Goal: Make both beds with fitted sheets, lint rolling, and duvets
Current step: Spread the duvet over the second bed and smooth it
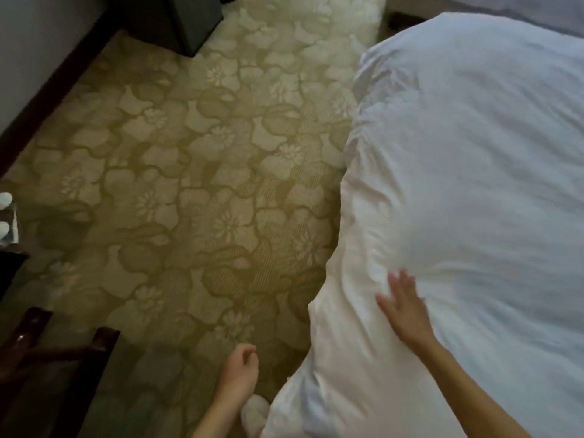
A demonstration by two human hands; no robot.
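From my remote seat I see the white duvet (474,184) filling the right side of the head view, puffed and wrinkled, with its left edge bulging out and hanging down toward the patterned carpet (189,184). What it lies on is covered, so I cannot make it out. My operator's right hand (403,311) lies flat on the duvet near that left edge, toward the near end, with the fingers (395,278) straight and spread and the palm pressed on the fabric; it grasps nothing. The left hand (238,363) hangs over the carpet just beside the duvet's drooping edge, apart from it, with its fingers loosely curled toward the thumb and nothing held in them. Below that hand, at the carpet's near edge, a white slipper toe (254,412) pokes out, touching or tucked just under the hanging duvet; I cannot tell which. At the carpet's near left corner stands a piece of dark wooden furniture (104,343), only its legs showing. At the far edge a dark cabinet (186,20) sits on the carpet close to the wall (31,42), and a dark baseboard (57,80) runs along the carpet's left side. Everything is somewhat blurred.
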